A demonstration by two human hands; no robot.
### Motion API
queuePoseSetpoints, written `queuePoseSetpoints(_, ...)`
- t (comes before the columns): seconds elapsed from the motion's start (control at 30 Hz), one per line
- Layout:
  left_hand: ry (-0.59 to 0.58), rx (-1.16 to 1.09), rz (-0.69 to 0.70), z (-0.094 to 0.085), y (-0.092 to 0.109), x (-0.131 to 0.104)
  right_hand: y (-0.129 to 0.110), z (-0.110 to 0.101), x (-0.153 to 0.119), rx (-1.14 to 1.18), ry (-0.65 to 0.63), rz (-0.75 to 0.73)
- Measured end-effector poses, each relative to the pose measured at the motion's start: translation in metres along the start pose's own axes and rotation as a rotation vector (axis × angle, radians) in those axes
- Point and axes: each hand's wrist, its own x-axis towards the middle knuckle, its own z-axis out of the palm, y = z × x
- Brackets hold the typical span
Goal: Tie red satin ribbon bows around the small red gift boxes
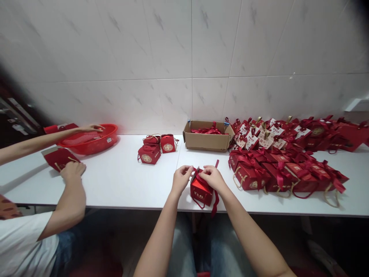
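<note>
A small red gift box (201, 192) with gold lettering stands near the table's front edge, directly before me. Dark red ribbon (215, 203) lies around its top, with loose ends hanging at the right side. My left hand (181, 180) is at the box's upper left, thumb and fingertips pinched on the ribbon. From the right, my right hand (212, 178) closes its fingers on the ribbon over the box's top. The exact grip of both hands is partly hidden.
Behind the box stands an open cardboard carton (206, 143) of red ribbons. Rows of ribboned boxes (288, 173) fill the right. Several corded boxes (149, 154) sit left of centre. Further left, a co-worker's hand (72, 171) touches a red box near a red plastic basket (98, 144).
</note>
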Motion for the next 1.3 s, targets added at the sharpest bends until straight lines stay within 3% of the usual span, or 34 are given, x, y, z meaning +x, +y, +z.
queuePoseSetpoints(0.17, 0.004, -0.057, -0.010, 0.001, 0.010, 0.005, 0.001, -0.007, 0.001, 0.038, 0.002, -0.015)
queuePoseSetpoints(0.3, 0.084, -0.311, -0.033, -0.015, 0.029, 0.003, 0.000, -0.038, -0.019, 0.256, 0.274, -0.078)
queuePoseSetpoints(0.33, 0.105, -0.372, -0.032, -0.022, 0.035, 0.002, 0.001, -0.047, -0.029, 0.362, 0.285, -0.069)
queuePoseSetpoints(0.43, 0.196, -0.517, -0.008, -0.047, 0.049, 0.003, 0.013, -0.060, -0.070, 0.721, -0.013, 0.040)
queuePoseSetpoints(0.53, 0.309, -0.621, 0.022, -0.067, 0.058, 0.009, 0.033, -0.042, -0.110, 0.940, -0.280, 0.226)
queuePoseSetpoints(0.63, 0.376, -0.659, 0.028, -0.078, 0.061, 0.013, 0.049, -0.007, -0.132, 1.102, -0.364, 0.405)
queuePoseSetpoints(0.73, 0.392, -0.682, -0.001, -0.083, 0.060, 0.010, 0.056, 0.018, -0.135, 1.316, -0.367, 0.507)
queuePoseSetpoints(0.83, 0.435, -0.645, -0.029, -0.088, 0.048, -0.002, 0.055, 0.021, -0.126, 1.513, -0.165, 0.492)
queuePoseSetpoints(0.93, 0.527, -0.509, -0.058, -0.097, 0.021, -0.018, 0.054, 0.010, -0.116, 1.520, -0.004, 0.444)
queuePoseSetpoints(1.13, 0.453, 0.207, -0.177, -0.112, -0.043, -0.045, 0.056, -0.010, -0.102, 1.275, -0.047, 0.449)
queuePoseSetpoints(1.23, 0.555, 0.518, -0.156, -0.099, -0.055, -0.056, 0.062, -0.012, -0.098, 1.091, -0.045, 0.388)
queuePoseSetpoints(1.3, 0.665, 0.543, -0.067, -0.081, -0.054, -0.064, 0.069, -0.012, -0.093, 0.963, 0.073, 0.324)
